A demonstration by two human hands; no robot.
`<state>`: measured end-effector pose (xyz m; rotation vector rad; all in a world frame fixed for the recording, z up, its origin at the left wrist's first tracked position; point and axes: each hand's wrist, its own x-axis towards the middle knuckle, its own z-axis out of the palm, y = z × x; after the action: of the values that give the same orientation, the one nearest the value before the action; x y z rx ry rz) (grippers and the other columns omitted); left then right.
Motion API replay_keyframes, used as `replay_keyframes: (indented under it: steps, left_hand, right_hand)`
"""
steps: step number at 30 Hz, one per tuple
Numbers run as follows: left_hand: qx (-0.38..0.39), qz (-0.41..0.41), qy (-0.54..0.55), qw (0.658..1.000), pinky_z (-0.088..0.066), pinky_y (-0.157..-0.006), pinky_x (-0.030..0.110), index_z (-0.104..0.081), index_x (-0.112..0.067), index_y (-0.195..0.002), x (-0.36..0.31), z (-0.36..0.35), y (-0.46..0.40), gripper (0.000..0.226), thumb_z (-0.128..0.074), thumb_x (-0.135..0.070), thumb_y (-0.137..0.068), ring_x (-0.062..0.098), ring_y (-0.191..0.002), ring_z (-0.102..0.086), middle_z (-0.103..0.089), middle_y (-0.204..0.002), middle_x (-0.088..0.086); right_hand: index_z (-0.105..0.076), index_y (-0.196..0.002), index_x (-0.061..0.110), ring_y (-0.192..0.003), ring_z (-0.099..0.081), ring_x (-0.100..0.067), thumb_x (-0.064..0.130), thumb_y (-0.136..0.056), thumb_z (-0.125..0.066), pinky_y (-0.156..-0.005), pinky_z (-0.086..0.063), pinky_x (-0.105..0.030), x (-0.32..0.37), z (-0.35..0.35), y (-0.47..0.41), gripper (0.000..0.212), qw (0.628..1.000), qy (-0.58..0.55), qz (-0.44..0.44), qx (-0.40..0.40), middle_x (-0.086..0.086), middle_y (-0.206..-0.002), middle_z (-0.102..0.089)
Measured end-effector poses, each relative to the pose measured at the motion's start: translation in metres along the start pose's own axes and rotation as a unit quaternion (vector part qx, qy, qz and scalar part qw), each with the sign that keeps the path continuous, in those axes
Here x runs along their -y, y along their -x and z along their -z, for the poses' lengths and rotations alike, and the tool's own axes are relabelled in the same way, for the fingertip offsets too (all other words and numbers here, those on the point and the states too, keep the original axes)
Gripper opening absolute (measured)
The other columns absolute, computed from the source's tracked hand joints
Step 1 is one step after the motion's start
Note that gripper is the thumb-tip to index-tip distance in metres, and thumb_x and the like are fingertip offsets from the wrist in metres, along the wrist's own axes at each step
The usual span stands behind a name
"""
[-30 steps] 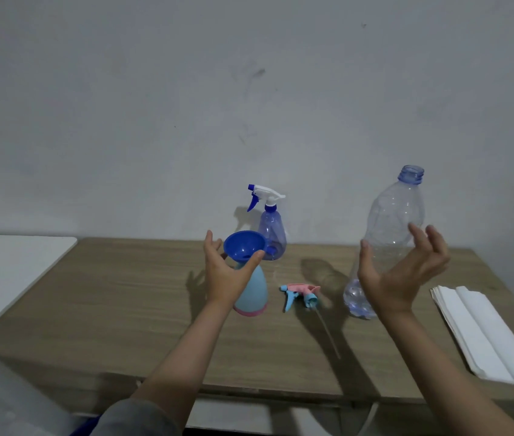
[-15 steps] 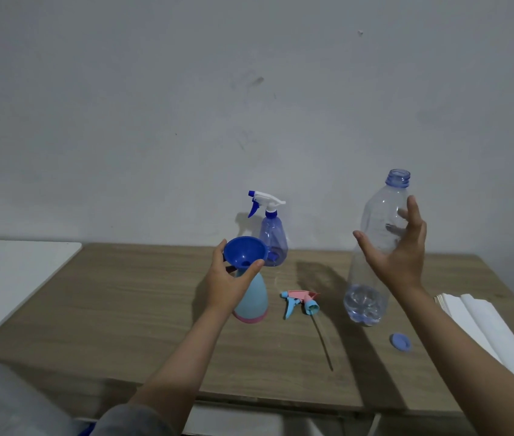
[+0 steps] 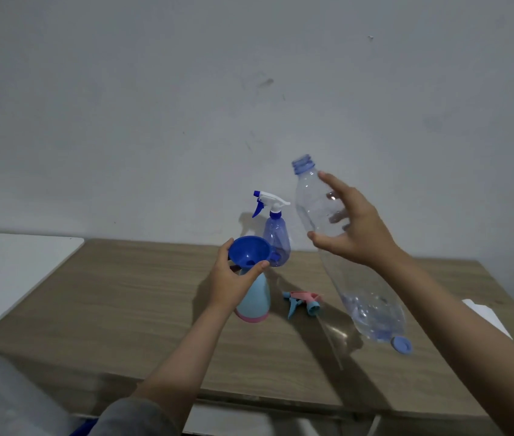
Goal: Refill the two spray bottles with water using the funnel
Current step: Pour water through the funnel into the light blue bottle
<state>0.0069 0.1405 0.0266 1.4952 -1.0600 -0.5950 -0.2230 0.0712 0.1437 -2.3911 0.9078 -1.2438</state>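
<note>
A light-blue spray bottle [image 3: 257, 302] with a pink base stands on the wooden table [image 3: 129, 297], its head off. A blue funnel [image 3: 248, 251] sits in its neck, and my left hand [image 3: 233, 278] grips the neck and funnel. My right hand [image 3: 355, 229] holds a large clear water bottle [image 3: 315, 199], uncapped, lifted off the table and tilted with its mouth up-left above the funnel. A little water lies at the bottle's bottom. The removed pink-and-blue spray head [image 3: 303, 302] lies on the table. A purple spray bottle [image 3: 276, 242] with a white trigger stands at the back.
The water bottle's blue cap [image 3: 402, 344] lies on the table to the right. White folded paper [image 3: 488, 319] sits at the right edge. A white surface [image 3: 10, 262] adjoins the table on the left. A grey wall rises behind.
My right hand has closed on the water bottle, lifted it off the table and tilted it leftward toward the funnel. My left hand stays on the funnel and bottle neck.
</note>
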Motion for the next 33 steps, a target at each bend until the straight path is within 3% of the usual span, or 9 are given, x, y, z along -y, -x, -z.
replay_keyframes:
  steps: [5,8,12,18,33]
  left_hand:
    - [0.012,0.001,-0.002,1.000,-0.047,-0.072,0.015,-0.037,-0.033,-0.136,-0.004,0.002,0.003,0.087,-0.082,-0.050,-0.064,0.008,-0.100,-0.058,-0.051,-0.116,-0.014]
    - [0.015,0.000,0.008,1.000,-0.047,-0.072,0.015,-0.037,-0.033,-0.136,-0.005,0.001,0.003,0.087,-0.083,-0.049,-0.064,0.010,-0.103,-0.058,-0.050,-0.115,-0.017]
    - [0.026,-0.001,0.013,1.000,-0.052,-0.083,0.025,-0.036,-0.032,-0.138,-0.003,0.002,0.003,0.090,-0.083,-0.051,-0.063,0.012,-0.109,-0.058,-0.052,-0.122,-0.014]
    - [0.029,0.003,0.008,1.000,-0.052,-0.094,0.040,-0.032,-0.025,-0.144,0.000,0.004,0.002,0.088,-0.080,-0.041,-0.072,0.016,-0.112,-0.058,-0.051,-0.135,-0.002]
    - [0.027,0.007,0.027,0.999,-0.055,-0.089,0.035,-0.037,-0.025,-0.140,0.000,0.006,0.000,0.082,-0.082,-0.036,-0.072,0.016,-0.105,-0.063,-0.055,-0.128,-0.002]
  right_hand:
    - [-0.017,-0.134,0.067,-0.075,-0.058,-0.009,0.059,-0.054,-0.067,-0.069,-0.053,-0.029,0.022,-0.009,0.002,0.094,0.985,0.062,-0.045,0.153,-0.003,-0.109,-0.053]
    - [-0.017,-0.136,0.063,-0.076,-0.058,-0.014,0.047,-0.060,-0.072,-0.073,-0.054,-0.036,0.019,-0.017,0.004,0.095,0.963,0.125,-0.061,0.229,-0.005,-0.106,-0.053]
    - [-0.015,-0.136,0.062,-0.094,-0.059,-0.020,0.038,-0.062,-0.075,-0.068,-0.051,-0.030,0.012,-0.024,0.004,0.098,0.934,0.182,-0.070,0.299,-0.002,-0.106,-0.050]
    - [-0.013,-0.135,0.063,-0.070,-0.050,-0.006,0.039,-0.061,-0.075,-0.054,-0.036,-0.022,0.015,-0.027,-0.003,0.099,0.907,0.248,-0.066,0.333,0.003,-0.099,-0.047]
    - [-0.018,-0.134,0.061,-0.064,-0.045,-0.005,0.040,-0.062,-0.075,-0.050,-0.032,-0.023,0.021,-0.031,-0.015,0.094,0.857,0.344,-0.035,0.382,0.005,-0.092,-0.042]
